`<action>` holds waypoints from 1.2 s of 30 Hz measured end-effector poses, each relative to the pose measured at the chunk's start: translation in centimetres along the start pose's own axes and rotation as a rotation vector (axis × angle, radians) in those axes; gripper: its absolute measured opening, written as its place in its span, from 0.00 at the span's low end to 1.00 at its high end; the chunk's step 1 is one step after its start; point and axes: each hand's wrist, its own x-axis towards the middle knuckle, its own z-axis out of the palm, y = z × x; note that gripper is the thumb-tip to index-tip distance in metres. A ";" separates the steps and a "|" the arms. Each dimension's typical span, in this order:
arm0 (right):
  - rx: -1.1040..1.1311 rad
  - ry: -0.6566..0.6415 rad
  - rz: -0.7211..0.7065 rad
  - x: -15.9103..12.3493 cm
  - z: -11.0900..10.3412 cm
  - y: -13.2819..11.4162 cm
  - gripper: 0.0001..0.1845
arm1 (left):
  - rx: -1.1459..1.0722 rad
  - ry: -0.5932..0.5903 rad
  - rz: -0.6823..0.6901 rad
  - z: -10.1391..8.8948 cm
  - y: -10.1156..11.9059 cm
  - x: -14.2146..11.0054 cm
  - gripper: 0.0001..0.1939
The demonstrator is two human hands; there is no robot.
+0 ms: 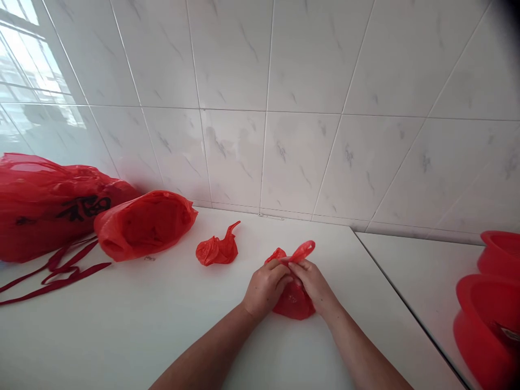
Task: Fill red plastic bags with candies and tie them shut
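Both hands meet over a small red plastic bag (294,306) that rests on the white tabletop (211,336). My left hand (266,287) is closed around the bag's gathered top from the left, fingers bent. From the right, my right hand (313,283) pinches the same gathered part, and a looped handle of the bag sticks up above its fingers. What lies inside the bag cannot be made out. A second small red plastic bag (217,251), twisted at the top into an upright tail, sits on the table to the left of my hands.
At the left lie a large full red bag (44,211) with a black character, dark red straps (77,271) and an open-mouthed red plastic bag (109,238). Red plastic containers (473,330) stand at the right, beyond a seam in the tabletop. A tiled wall (231,157) closes off the back.
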 end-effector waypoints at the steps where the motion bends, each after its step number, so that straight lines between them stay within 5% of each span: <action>1: 0.045 -0.024 0.016 0.0 -0.1 0.0 0.15 | -0.095 0.006 -0.042 0.0 0.0 0.0 0.11; 6: 0.200 -0.070 0.065 0.0 -0.4 -0.1 0.13 | -0.447 0.119 -0.299 0.1 -0.1 0.0 0.06; 9: 0.209 -0.064 0.073 0.0 -0.5 -0.3 0.14 | -0.504 0.094 -0.283 -0.1 0.0 0.1 0.11; 23: -0.086 -0.171 -0.072 -0.8 0.1 -0.8 0.09 | -0.128 -0.028 -0.139 -1.1 -0.1 0.3 0.13; 30: -0.369 -0.071 -0.106 -0.5 0.1 -0.8 0.06 | 0.174 -0.125 -0.172 -1.2 -0.1 0.4 0.10; 36: -0.432 0.098 -0.147 -0.4 1.0 -0.4 0.03 | 0.139 -0.107 -0.221 -0.9 0.0 0.5 0.10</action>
